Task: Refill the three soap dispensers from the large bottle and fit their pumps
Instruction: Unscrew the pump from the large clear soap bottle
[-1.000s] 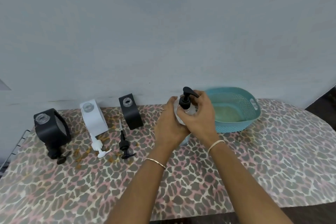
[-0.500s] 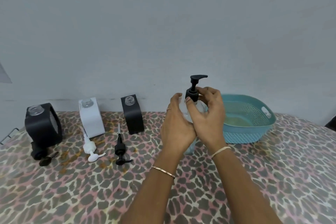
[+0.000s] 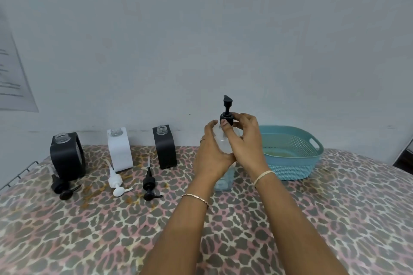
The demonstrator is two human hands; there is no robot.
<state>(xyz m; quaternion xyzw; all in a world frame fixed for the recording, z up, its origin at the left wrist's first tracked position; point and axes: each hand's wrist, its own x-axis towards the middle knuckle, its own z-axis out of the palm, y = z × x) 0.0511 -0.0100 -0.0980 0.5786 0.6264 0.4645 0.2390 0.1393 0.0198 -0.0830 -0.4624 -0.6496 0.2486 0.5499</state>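
Here, the left hand [image 3: 212, 154] grips the large bottle [image 3: 224, 143] upright on the desk [image 3: 335, 207]; the right hand [image 3: 243, 140] pinches its black pump collar [image 3: 226, 117].

A pale grey-blue wall [image 3: 201, 29] is filling the upper half of the view under even light. A leopard-print tablecloth [image 3: 89, 241] is covering the table [image 3: 357, 207] standing against it. A sheet of paper [image 3: 11, 78] with blurred lines is hanging on the wall at far left, and a wire rack [image 3: 28, 169] is poking out beside the table's left edge.
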